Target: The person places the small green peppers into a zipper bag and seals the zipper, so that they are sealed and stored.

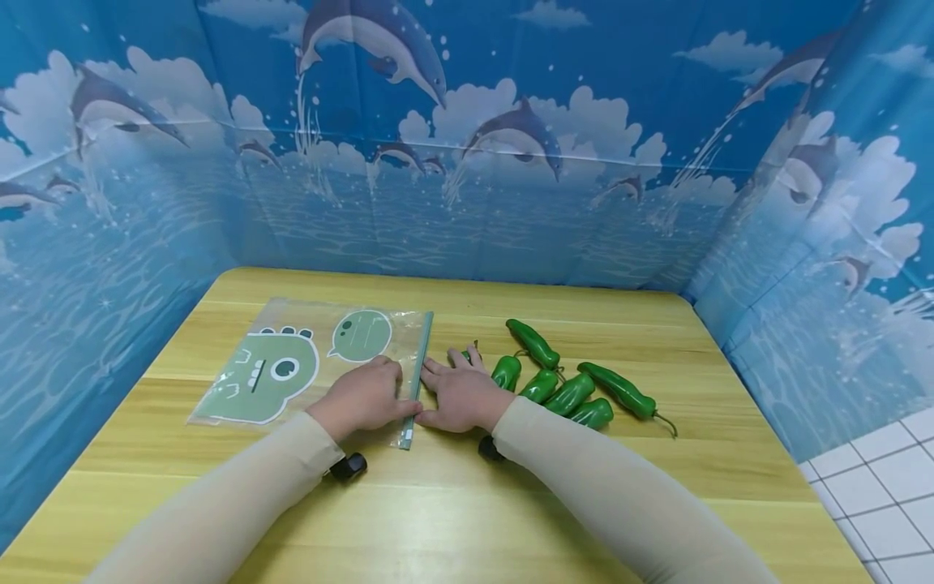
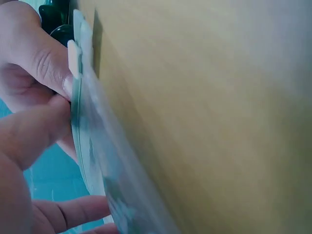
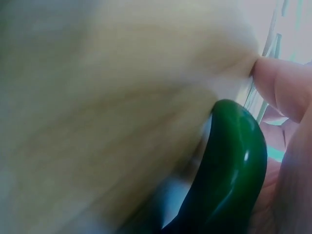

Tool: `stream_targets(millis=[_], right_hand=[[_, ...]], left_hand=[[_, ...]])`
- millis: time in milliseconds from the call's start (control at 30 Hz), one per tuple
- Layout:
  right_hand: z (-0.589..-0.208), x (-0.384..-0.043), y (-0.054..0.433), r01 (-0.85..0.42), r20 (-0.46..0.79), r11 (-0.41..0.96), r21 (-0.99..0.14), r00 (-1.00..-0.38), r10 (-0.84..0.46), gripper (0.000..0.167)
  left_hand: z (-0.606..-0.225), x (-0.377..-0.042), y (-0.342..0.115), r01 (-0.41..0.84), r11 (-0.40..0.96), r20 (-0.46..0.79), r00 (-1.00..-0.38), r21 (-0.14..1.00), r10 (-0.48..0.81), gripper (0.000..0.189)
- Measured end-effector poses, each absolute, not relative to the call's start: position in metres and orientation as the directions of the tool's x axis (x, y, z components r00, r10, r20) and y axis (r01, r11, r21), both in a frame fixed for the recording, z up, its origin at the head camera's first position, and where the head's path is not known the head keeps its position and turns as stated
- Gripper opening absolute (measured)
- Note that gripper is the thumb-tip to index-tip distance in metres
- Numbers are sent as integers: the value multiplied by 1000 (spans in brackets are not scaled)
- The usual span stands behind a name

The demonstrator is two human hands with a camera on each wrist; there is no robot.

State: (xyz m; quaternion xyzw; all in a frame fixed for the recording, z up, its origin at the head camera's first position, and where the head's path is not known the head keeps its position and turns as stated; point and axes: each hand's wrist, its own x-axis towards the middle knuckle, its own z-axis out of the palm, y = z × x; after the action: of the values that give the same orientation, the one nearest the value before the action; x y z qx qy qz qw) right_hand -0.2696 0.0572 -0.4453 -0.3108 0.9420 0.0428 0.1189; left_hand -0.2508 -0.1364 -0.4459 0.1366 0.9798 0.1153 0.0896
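A clear zip bag (image 1: 409,324) with a green cartoon creature and a speech bubble printed on it lies flat on the left of the table. Its green zip strip (image 1: 426,341) runs along the right edge, with a small pale slider (image 2: 73,59) near the front end. My left hand (image 1: 365,397) rests over the bag, thumb stretched to the strip. Just right of it, my right hand (image 1: 461,396) lies with spread fingers, thumb against the strip close to the left thumb. Several green peppers (image 1: 572,393) lie beside and partly behind the right hand; one pepper (image 3: 234,161) shows close to its palm.
The wooden table (image 1: 438,519) has rounded far corners. A blue dolphin-print curtain (image 1: 467,211) hangs behind it and on both sides. One long pepper (image 1: 620,389) lies at the right of the group, and white floor tiles (image 1: 876,478) show beyond the table's right edge.
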Motion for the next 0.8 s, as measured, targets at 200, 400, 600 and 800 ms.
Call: stream_targets(millis=[200,400,600,800], right_hand=[[-447,-270,58,-595,-252,804,2,-778,-575,85],[-447,-271,56,-589,-269,808,3,-779,-567,85],[-446,-271,57,-588,-270,809,-4,-778,-567,85],[-444,-269,58,-591,-264,807,-21,-775,-574,84]], left_hand=[[-445,-251,-132,238,937,-130,-952,255,278,62],[-443,-252,-130,227,942,-128,-956,247,264,46],[-441,-252,-127,242,946,-90,-960,216,266,24],[-436,-254,-128,226,942,-89,-963,248,254,17]])
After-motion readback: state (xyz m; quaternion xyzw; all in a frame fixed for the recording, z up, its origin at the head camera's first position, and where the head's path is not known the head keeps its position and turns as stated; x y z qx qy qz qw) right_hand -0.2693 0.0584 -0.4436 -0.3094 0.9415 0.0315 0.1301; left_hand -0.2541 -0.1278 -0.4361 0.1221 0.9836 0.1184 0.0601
